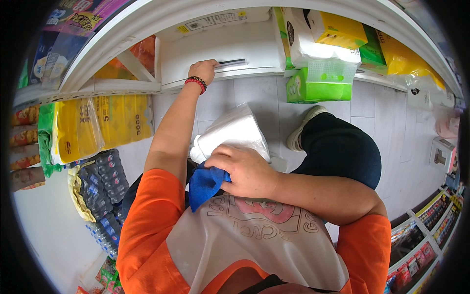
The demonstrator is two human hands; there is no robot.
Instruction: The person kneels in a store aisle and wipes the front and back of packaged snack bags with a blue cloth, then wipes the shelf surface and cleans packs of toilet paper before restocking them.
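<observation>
My left hand (202,71), with red and dark bead bracelets (196,83) at the wrist, grips the front edge of a white shelf (220,44). Its fingertips are beside a label holder (232,63) on that edge. A crumpled blue cloth (206,183) hangs from my right hand (246,169), which is held close to my chest. Just beyond the right hand is a white package in clear plastic (233,130). The hand overlaps its near end, and I cannot tell whether they touch.
White packs (220,22) line the shelf's back. Tissue packs (323,40) crowd its right side, and a green pack (319,86) juts over the floor. Yellow paper packs (121,121) and shrink-wrapped bottles (99,187) stand at left. My shoe (306,126) is on the grey floor (367,106).
</observation>
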